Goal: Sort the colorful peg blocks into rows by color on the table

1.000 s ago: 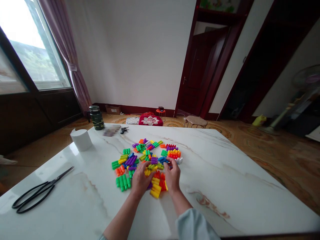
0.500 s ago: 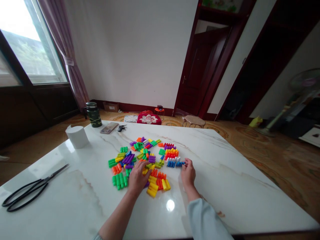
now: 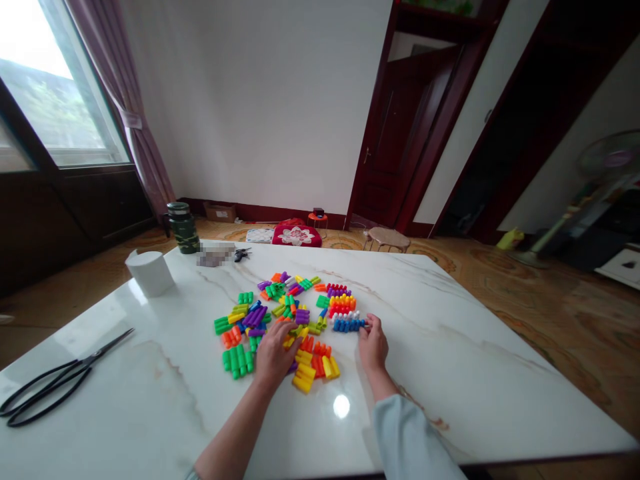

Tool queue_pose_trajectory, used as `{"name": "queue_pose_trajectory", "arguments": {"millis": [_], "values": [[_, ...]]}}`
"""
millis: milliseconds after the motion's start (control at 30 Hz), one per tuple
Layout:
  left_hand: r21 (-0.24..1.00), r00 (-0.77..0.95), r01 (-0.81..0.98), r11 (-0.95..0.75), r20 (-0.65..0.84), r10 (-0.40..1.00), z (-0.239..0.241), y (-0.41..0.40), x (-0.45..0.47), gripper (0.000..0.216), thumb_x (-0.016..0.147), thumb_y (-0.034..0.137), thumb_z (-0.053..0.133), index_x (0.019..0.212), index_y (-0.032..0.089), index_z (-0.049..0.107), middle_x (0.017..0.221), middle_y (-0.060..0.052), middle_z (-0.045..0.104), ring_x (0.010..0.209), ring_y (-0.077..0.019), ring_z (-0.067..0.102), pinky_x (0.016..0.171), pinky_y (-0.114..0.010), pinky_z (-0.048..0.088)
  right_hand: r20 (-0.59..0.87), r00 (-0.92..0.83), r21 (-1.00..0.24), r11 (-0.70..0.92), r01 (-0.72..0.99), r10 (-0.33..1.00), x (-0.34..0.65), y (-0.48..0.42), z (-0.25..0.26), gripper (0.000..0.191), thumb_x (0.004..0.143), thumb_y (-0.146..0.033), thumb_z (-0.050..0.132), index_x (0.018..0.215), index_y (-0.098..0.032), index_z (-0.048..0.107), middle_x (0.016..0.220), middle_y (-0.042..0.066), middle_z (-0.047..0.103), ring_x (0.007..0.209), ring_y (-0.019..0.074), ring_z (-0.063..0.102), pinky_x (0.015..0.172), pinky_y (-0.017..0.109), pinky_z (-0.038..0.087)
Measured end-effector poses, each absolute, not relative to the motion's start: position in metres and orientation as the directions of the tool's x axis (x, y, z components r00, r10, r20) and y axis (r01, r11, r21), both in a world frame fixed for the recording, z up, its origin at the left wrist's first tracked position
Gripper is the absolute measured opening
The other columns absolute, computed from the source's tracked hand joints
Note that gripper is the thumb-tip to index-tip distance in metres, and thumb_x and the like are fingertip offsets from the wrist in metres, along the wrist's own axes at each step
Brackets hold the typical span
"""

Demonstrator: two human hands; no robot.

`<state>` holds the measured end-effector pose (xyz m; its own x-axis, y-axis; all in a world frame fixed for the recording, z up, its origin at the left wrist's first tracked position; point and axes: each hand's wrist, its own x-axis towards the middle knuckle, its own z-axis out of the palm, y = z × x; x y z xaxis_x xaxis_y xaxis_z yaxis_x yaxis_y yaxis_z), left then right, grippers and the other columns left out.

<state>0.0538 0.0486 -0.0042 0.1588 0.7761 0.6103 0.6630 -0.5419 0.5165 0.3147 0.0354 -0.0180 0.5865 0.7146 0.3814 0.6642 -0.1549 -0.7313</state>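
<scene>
My right hand [image 3: 373, 343] pinches the right end of a row of blue plastic blocks [image 3: 349, 325], whose pieces now sit side by side. Just behind that row are white blocks [image 3: 350, 315], then rows of red blocks [image 3: 340, 312] and orange-yellow blocks [image 3: 344, 302]. My left hand [image 3: 273, 352] rests over the near middle of the block pile, thumb and fingers apart, beside some yellow blocks [image 3: 303, 371]. Its fingertips partly cover blocks beneath them. Purple blocks [image 3: 255, 316] and a large green block [image 3: 239, 361] lie to the left of it.
On the left of the white marble-look table [image 3: 475, 373] lie black-handled scissors [image 3: 75, 373]. A paper roll [image 3: 151, 275], a camouflage flask [image 3: 183, 228], a blurred flat object [image 3: 216, 255] and keys [image 3: 243, 255] stand or lie farther back. A stool [image 3: 387, 239] is beyond the far edge.
The blue piece at my right fingertips has moved left and straightened against the other blue blocks, closing the gap. My left hand stays over the pile. The view has shifted slightly.
</scene>
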Motion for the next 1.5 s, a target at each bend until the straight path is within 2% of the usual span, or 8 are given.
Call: {"name": "queue_pose_trajectory", "arguments": {"millis": [233, 433, 633, 700, 767, 900, 1133, 1500], "values": [[0.547, 0.148, 0.657, -0.519, 0.581, 0.800, 0.001, 0.046, 0.056, 0.018, 0.084, 0.026, 0.062, 0.102, 0.026, 0.065, 0.109, -0.004, 0.069, 0.103, -0.0223, 0.064, 0.090, -0.037, 0.054, 0.362, 0.578, -0.721, -0.174, 0.671, 0.731, 0.315, 0.033, -0.018, 0.043, 0.079, -0.026, 0.047, 0.121, -0.017, 0.054, 0.102, 0.010, 0.071, 0.085, 0.0232, 0.065, 0.071, 0.032, 0.045], [0.500, 0.195, 0.698, -0.512, 0.555, 0.809, 0.011, 0.041, 0.059, 0.019, 0.087, 0.023, 0.058, 0.104, 0.025, 0.066, 0.110, -0.005, 0.069, 0.107, -0.0235, 0.062, 0.093, -0.040, 0.051, 0.338, 0.577, -0.776, -0.127, 0.618, 0.744, 0.319, 0.036, -0.018, 0.046, 0.072, -0.025, 0.050, 0.117, -0.016, 0.053, 0.098, 0.009, 0.068, 0.081, 0.0228, 0.063, 0.072, 0.034, 0.047], [0.459, 0.222, 0.739, -0.494, 0.526, 0.821, 0.014, 0.038, 0.060, 0.021, 0.087, 0.028, 0.058, 0.106, 0.026, 0.067, 0.120, -0.005, 0.066, 0.112, -0.0260, 0.059, 0.094, -0.044, 0.050, 0.486, 0.645, -0.773, -0.053, 0.632, 0.590, 0.302, 0.006, -0.008, 0.037, 0.071, -0.025, 0.048, 0.107, -0.016, 0.052, 0.106, 0.012, 0.055, 0.085, 0.0224, 0.057, 0.081, 0.039, 0.048], [0.453, 0.218, 0.749, -0.484, 0.522, 0.825, 0.013, 0.038, 0.060, 0.022, 0.087, 0.029, 0.059, 0.107, 0.026, 0.068, 0.122, -0.006, 0.065, 0.113, -0.0270, 0.058, 0.094, -0.046, 0.049, 0.532, 0.558, -0.745, 0.039, 0.666, 0.637, 0.283, -0.017, -0.007, 0.034, 0.079, -0.031, 0.050, 0.111, -0.019, 0.050, 0.108, 0.010, 0.054, 0.089, 0.0231, 0.056, 0.084, 0.041, 0.048], [0.462, 0.213, 0.744, -0.482, 0.520, 0.827, 0.012, 0.039, 0.060, 0.023, 0.087, 0.030, 0.059, 0.108, 0.026, 0.068, 0.124, -0.006, 0.065, 0.114, -0.0273, 0.058, 0.095, -0.046, 0.049, 0.573, 0.356, -0.667, 0.167, 0.726, 0.739, 0.260, -0.038, -0.009, 0.033, 0.085, -0.038, 0.053, 0.114, -0.022, 0.051, 0.114, 0.011, 0.055, 0.103, 0.0264, 0.056, 0.092, 0.044, 0.047], [0.519, 0.182, 0.704, -0.485, 0.528, 0.830, 0.013, 0.039, 0.059, 0.025, 0.093, 0.030, 0.052, 0.111, 0.024, 0.067, 0.122, -0.007, 0.066, 0.114, -0.0253, 0.059, 0.098, -0.046, 0.049, 0.537, 0.045, -0.490, 0.269, 0.829, 0.842, 0.225, -0.048, -0.019, 0.062, 0.085, -0.042, 0.059, 0.140, -0.022, 0.039, 0.145, 0.015, 0.041, 0.134, 0.0329, 0.039, 0.107, 0.051, 0.040], [0.577, 0.141, 0.622, -0.530, 0.583, 0.800, 0.012, 0.040, 0.057, 0.026, 0.096, 0.026, 0.044, 0.106, 0.022, 0.067, 0.113, -0.008, 0.069, 0.107, -0.0218, 0.063, 0.092, -0.040, 0.052, 0.480, -0.062, -0.402, 0.282, 0.871, 0.875, 0.216, -0.004, -0.024, 0.065, 0.093, -0.044, 0.046, 0.151, -0.022, 0.026, 0.156, 0.015, 0.030, 0.143, 0.0315, 0.030, 0.111, 0.052, 0.037], [0.553, 0.163, 0.562, -0.615, 0.655, 0.738, 0.021, 0.027, 0.056, 0.026, 0.096, 0.025, 0.042, 0.104, 0.022, 0.067, 0.103, -0.009, 0.069, 0.100, -0.0215, 0.063, 0.089, -0.039, 0.052, 0.444, -0.050, -0.353, 0.225, 0.908, 0.895, 0.209, -0.006, -0.016, 0.054, 0.097, -0.044, 0.036, 0.146, -0.019, 0.041, 0.146, 0.015, 0.046, 0.136, 0.0288, 0.041, 0.110, 0.051, 0.036]]}}
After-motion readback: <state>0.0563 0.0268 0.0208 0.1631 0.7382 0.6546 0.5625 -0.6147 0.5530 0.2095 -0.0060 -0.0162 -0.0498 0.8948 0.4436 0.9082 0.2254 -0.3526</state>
